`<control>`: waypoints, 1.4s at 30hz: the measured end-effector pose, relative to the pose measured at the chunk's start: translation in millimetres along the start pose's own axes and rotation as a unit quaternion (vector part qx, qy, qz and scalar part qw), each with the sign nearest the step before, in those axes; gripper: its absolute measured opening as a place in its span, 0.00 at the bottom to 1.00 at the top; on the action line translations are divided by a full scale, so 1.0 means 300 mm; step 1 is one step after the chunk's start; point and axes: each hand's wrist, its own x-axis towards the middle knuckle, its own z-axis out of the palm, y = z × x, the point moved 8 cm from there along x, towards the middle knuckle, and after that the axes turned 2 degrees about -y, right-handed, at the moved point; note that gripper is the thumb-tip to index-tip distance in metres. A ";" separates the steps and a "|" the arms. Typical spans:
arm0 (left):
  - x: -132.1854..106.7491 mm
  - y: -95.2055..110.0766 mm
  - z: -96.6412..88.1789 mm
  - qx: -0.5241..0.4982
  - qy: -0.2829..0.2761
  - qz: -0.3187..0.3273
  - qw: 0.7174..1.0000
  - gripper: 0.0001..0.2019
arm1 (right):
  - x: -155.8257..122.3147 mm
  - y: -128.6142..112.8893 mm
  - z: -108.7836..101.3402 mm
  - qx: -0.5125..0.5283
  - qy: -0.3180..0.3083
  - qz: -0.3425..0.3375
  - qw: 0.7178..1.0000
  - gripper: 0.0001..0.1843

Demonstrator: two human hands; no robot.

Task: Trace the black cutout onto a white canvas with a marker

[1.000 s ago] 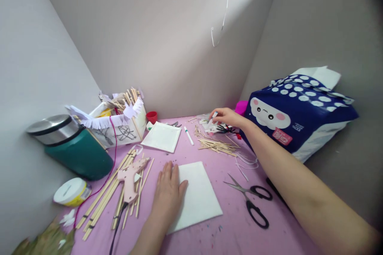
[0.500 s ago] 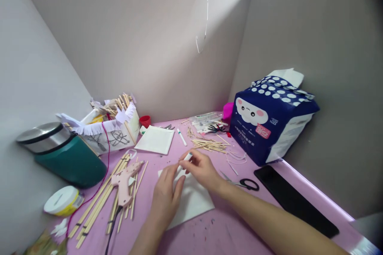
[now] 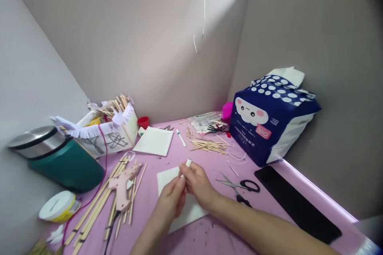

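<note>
Near the lower middle of the frame, two hands meet over a white square pad (image 3: 191, 212), which lies flat on the pink desk (image 3: 227, 233). The right hand (image 3: 198, 185) has its grip closed around a white pen (image 3: 188, 163); one end of this pen comes out above the fingers, and the pen is tilted. The left hand (image 3: 172, 200) also has its grip closed, with the fingertips pinching at the lower part of the same pen, which is mostly hidden there. The hands cover the middle of the pad, so its upper left corner and its lower part are what can be seen.

To the right of the hands, scissors (image 3: 233, 185) lie with the blades slightly apart. Farther to the right there is a black flat object (image 3: 296, 203), near the blue package (image 3: 277, 123). Above the hands, at the centre of the frame, another pen (image 3: 181, 138) lies between a second white pad (image 3: 154, 141) and a pile of short sticks (image 3: 209, 146). On the lower left, a pink glue gun (image 3: 121, 187) rests upon long wooden sticks (image 3: 97, 205), and a green bottle (image 3: 67, 165) stands beside them, looking tilted.
</note>
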 end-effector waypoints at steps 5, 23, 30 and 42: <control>-0.003 -0.031 0.027 -0.035 -0.051 -0.065 0.996 0.23 | 0.013 -0.016 -0.009 -0.077 0.015 -0.008 0.997 0.21; 0.013 0.033 -0.016 0.104 0.089 0.042 0.990 0.22 | 0.040 -0.055 -0.032 -0.161 0.083 -0.068 0.981 0.21; 0.020 0.003 0.041 -0.069 -0.005 -0.019 0.997 0.23 | 0.061 -0.031 0.004 -0.036 -0.015 0.022 0.999 0.24; 0.037 -0.007 -0.033 0.098 0.072 0.073 0.990 0.15 | 0.085 -0.048 -0.028 -0.066 -0.035 -0.018 0.997 0.23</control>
